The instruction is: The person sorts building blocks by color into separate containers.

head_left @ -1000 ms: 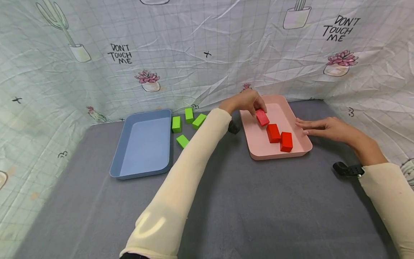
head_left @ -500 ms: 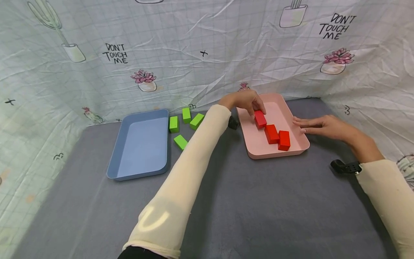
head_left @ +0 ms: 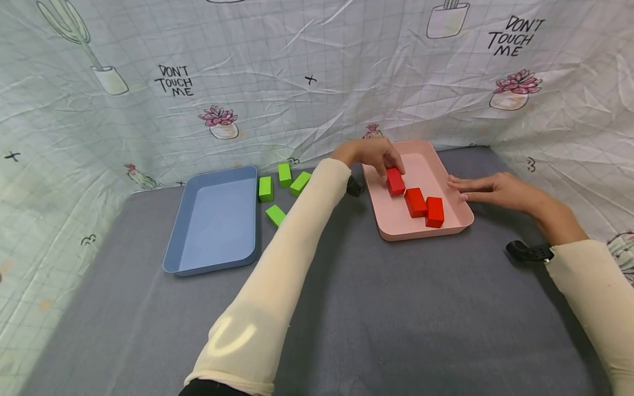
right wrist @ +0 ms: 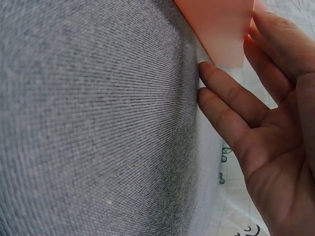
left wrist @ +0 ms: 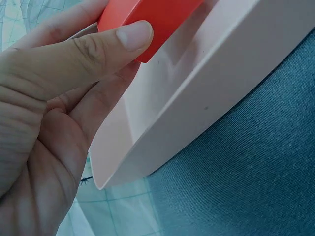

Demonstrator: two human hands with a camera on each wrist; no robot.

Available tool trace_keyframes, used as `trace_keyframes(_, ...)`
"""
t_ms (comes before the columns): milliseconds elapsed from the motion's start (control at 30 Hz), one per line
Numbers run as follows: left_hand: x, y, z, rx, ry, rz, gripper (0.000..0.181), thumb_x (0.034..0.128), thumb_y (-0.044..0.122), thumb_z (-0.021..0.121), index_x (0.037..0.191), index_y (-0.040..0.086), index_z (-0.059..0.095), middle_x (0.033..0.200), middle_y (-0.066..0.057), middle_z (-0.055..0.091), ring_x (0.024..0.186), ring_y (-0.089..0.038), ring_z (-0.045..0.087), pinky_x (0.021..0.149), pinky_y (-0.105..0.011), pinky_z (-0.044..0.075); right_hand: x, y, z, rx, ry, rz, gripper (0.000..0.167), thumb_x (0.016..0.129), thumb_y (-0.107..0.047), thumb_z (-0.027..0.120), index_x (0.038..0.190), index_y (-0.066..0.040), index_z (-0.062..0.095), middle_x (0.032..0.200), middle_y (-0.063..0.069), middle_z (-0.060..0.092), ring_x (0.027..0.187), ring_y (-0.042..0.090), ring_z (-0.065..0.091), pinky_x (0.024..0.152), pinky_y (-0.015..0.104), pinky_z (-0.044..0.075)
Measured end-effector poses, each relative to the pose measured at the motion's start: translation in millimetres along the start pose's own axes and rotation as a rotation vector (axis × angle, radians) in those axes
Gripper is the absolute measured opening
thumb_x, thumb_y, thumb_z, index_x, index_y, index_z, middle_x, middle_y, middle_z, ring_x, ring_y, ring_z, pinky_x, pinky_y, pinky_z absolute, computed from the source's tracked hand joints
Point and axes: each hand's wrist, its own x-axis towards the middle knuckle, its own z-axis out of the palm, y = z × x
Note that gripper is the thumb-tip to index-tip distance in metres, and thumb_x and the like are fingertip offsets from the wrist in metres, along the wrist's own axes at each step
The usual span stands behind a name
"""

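Note:
In the head view, the left hand (head_left: 375, 154) reaches into the left back part of the pink tray (head_left: 421, 232) and pinches a red block (head_left: 395, 181). The left wrist view shows the thumb of that hand (left wrist: 64, 78) pressed on the red block (left wrist: 152, 22) above the tray wall. Two more red blocks (head_left: 415, 202) (head_left: 435, 212) lie in the tray, nearer its front. The right hand (head_left: 505, 192), fingers extended, touches the tray's right edge; in the right wrist view the hand (right wrist: 266, 118) is beside the pink wall (right wrist: 221, 29).
A blue tray (head_left: 213, 225) stands at the left on the grey table (head_left: 396, 308). Several green blocks (head_left: 266, 188) lie between the trays, close to the left sleeve (head_left: 277, 275). A printed cloth (head_left: 277, 71) hangs behind the table.
The left hand and its red block have shifted slightly left within the pink tray, away from the other two red blocks. The right hand keeps its place at the tray edge. The head view has shifted slightly.

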Motion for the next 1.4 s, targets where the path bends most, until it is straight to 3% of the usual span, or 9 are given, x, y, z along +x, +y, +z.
trace_keyframes(100,-2.7,3.0,2.5,-0.014,-0.016,-0.004,0.04,0.0882,-0.015,0.068,0.128,-0.011,0.064,0.129,-0.024,0.065,0.116,-0.029,0.062,0.102,-0.028,0.051,0.5,-1,-1,0.0,-0.005,0.007,0.05,0.096,-0.033,0.072,0.143,-0.022,0.06,0.153,0.003,0.047,0.145,0.036,0.04,0.102,0.037,0.04)
trace_keyframes(400,3.9,-9.5,3.0,0.063,-0.016,-0.02,0.039,0.0906,-0.008,0.07,0.129,-0.002,0.067,0.131,-0.015,0.067,0.119,-0.023,0.062,0.101,-0.027,0.051,0.4,-3,-1,0.03,-0.012,0.014,0.05,0.096,-0.034,0.072,0.143,-0.022,0.06,0.154,0.002,0.046,0.146,0.034,0.037,0.09,0.004,0.031)
trace_keyframes(600,-3.5,-9.6,4.4,0.238,-0.01,0.019,0.047,0.0963,0.003,0.067,0.142,0.0,0.056,0.144,-0.014,0.058,0.135,-0.025,0.053,0.106,-0.027,0.047,1.2,-6,0,0.044,-0.021,0.015,0.05,0.096,-0.034,0.071,0.144,-0.022,0.06,0.155,0.002,0.045,0.147,0.033,0.037,0.11,0.04,0.038)
trace_keyframes(700,-15.2,-7.4,7.2,0.329,0.062,0.026,0.046,0.0983,0.007,0.065,0.143,0.0,0.055,0.145,-0.014,0.056,0.135,-0.026,0.052,0.109,-0.028,0.045,1.9,-5,0,0.062,-0.023,0.012,0.051,0.096,-0.033,0.072,0.144,-0.02,0.06,0.155,0.005,0.045,0.147,0.037,0.035,0.111,0.061,0.034)
trace_keyframes(933,-56.8,-10.4,17.9,0.312,0.245,0.028,0.04,0.0967,0.004,0.068,0.135,-0.003,0.06,0.137,-0.019,0.062,0.129,-0.031,0.058,0.108,-0.035,0.047,2.9,-4,2,0.064,-0.028,0.016,0.052,0.096,-0.034,0.072,0.145,-0.021,0.059,0.155,0.006,0.044,0.147,0.04,0.034,0.111,0.066,0.032)
trace_keyframes(1067,-85.8,-16.2,26.2,0.294,0.284,0.03,0.038,0.0972,0.003,0.067,0.133,-0.005,0.062,0.134,-0.02,0.064,0.125,-0.031,0.061,0.106,-0.035,0.048,2.0,-3,3,0.049,-0.01,0.007,0.05,0.096,-0.034,0.072,0.144,-0.023,0.06,0.153,0.003,0.047,0.146,0.037,0.037,0.112,0.035,0.038)
trace_keyframes(1167,-103.1,-21.8,32.0,0.293,0.31,0.027,0.037,0.097,0.003,0.067,0.132,-0.005,0.063,0.133,-0.02,0.065,0.123,-0.032,0.063,0.105,-0.035,0.049,0.1,-2,3,0.04,0.008,0.0,0.049,0.095,-0.032,0.073,0.142,-0.023,0.062,0.152,0.001,0.048,0.145,0.034,0.039,0.096,0.006,0.034)
trace_keyframes(1300,-120.1,-32.5,36.4,0.25,0.363,0.015,0.036,0.0965,0.002,0.067,0.131,-0.006,0.063,0.133,-0.021,0.065,0.122,-0.033,0.064,0.103,-0.034,0.051,-1.0,-2,1,0.047,0.007,0.002,0.049,0.095,-0.032,0.073,0.143,-0.023,0.061,0.153,0.002,0.047,0.146,0.035,0.037,0.094,0.003,0.032)
trace_keyframes(1400,-132.3,-40.4,37.8,0.199,0.388,-0.015,0.037,0.0969,0.003,0.067,0.132,-0.007,0.061,0.134,-0.023,0.063,0.123,-0.033,0.063,0.102,-0.035,0.051,0.2,-2,0,0.052,-0.008,0.015,0.051,0.095,-0.033,0.073,0.143,-0.023,0.06,0.154,0.003,0.045,0.147,0.036,0.035,0.111,0.03,0.037)
